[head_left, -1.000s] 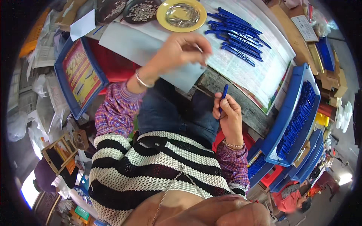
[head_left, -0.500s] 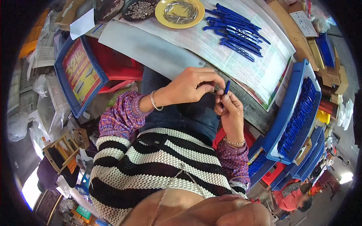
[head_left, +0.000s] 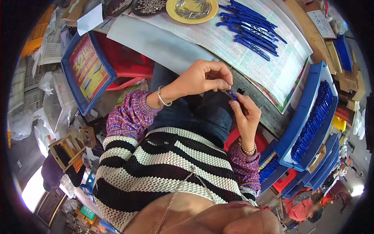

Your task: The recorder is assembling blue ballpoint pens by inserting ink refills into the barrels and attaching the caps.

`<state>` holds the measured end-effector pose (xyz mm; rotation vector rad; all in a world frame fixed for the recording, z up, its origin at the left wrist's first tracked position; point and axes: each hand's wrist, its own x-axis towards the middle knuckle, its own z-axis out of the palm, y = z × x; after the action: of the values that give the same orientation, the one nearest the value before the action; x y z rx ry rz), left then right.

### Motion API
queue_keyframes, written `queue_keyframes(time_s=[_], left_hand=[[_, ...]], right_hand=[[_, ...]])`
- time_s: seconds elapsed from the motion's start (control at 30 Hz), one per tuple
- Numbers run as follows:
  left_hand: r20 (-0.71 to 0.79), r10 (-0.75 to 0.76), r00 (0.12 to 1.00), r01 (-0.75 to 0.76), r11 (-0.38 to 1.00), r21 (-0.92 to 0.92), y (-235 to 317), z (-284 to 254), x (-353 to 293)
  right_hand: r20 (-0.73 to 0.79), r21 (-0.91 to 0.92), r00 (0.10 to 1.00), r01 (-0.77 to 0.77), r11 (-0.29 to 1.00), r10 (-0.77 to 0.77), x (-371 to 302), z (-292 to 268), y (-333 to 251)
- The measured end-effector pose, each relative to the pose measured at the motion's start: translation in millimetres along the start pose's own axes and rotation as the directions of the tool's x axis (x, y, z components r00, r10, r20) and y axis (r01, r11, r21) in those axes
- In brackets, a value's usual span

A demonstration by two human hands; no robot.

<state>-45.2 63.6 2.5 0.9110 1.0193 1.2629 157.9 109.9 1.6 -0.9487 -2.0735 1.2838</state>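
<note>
Over my lap, my left hand (head_left: 205,80) is closed in a pinch at thumb and forefinger; whatever lies between its fingertips is too small to make out. Just right of it, my right hand (head_left: 247,114) grips a short, slim blue plastic piece (head_left: 232,94) between thumb and fingers. The fingertips of both hands almost meet at this piece, and part of it is hidden. Beyond them on the table lies a pile of long, slim blue plastic clips (head_left: 253,31), some with slots. A yellow plate (head_left: 170,11) there holds thin metal pins.
Dark dishes with small metal parts (head_left: 150,7) stand by the plate. At my right, a blue crate (head_left: 281,150) is filled with blue clips; more blue crates stand below it. A red stool (head_left: 126,70) and a blue tray (head_left: 70,84) are at left. Someone in red (head_left: 298,206) sits lower right.
The blue piece has gone from upright to tilted and sits lower between the hands. My left fingertips have come up against its end. The table has shifted upward in view.
</note>
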Motion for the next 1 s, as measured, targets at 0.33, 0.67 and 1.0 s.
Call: queue_keyframes(time_s=[0.33,0.67,1.0], left_hand=[[0.045,0.008,0.999,-0.008,1.000,-0.014,-8,-3,1],[0.021,-0.007,1.000,0.008,0.999,-0.036,-8,-2,-1],[0.036,0.084,0.996,-0.083,0.996,-0.031,-14,-2,-3]], right_hand=[[0.001,-0.049,1.000,-0.025,0.998,0.025,3,0,-9],[0.088,0.056,0.987,-0.143,0.988,0.137,-2,-1,5],[0.123,0.263,0.965,-0.255,0.930,0.230,-3,0,1]])
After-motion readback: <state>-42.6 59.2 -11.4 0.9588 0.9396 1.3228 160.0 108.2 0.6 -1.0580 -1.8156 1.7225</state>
